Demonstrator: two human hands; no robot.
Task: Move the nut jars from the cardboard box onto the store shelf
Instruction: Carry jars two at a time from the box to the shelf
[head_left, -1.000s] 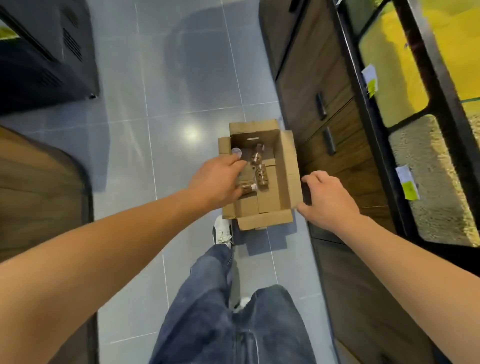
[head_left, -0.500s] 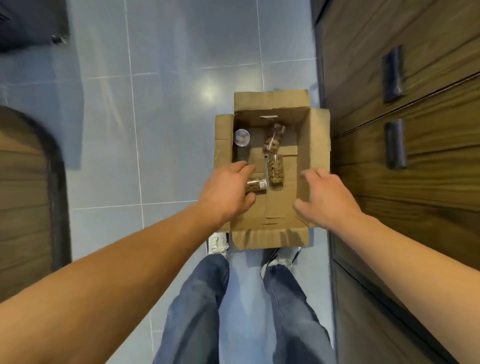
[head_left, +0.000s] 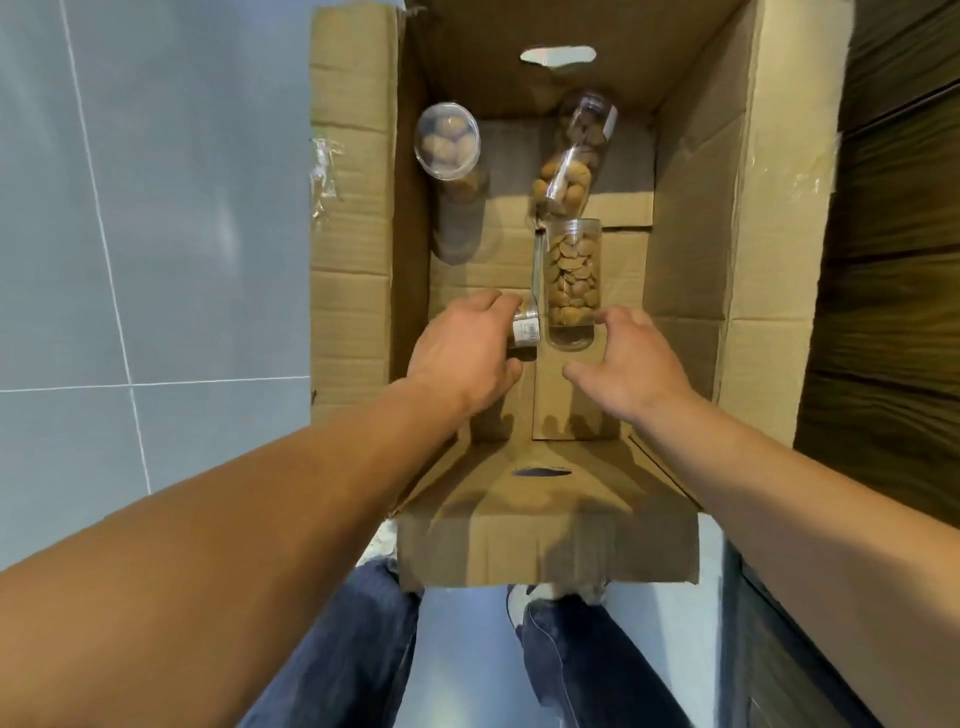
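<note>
Grey tiled floor (head_left: 156, 234) on the left, dark wood cabinet front (head_left: 893, 260) along the right edge. Open cardboard box (head_left: 727, 208) sits on the floor between them, flaps folded out, hand-hole cutouts in the far and near walls. Person stands at the near flap, blue jeans (head_left: 337, 665) and a light shoe at the bottom of the view. Both bare forearms reach down into the box. Left hand (head_left: 462, 358) has its grip closed around a small jar (head_left: 524, 332) at the near-left of the box floor; only the end with a white barcode label shows, rest hidden by the fingers. Right hand (head_left: 628, 369) has an open grip, fingers spread, fingertips just beside or touching the near end of an almond jar (head_left: 571, 280); cannot tell if there is contact. That jar lies on its side along the box centre, clear plastic, filled with almonds. Beyond it a second lying jar (head_left: 571, 161) is tilted, its far end near the far wall, its near end almost touching the almond jar. A fourth jar (head_left: 447, 140) stands upright in the far-left corner, clear lid facing up, nuts visible through it. All four jars are still in the box.
</note>
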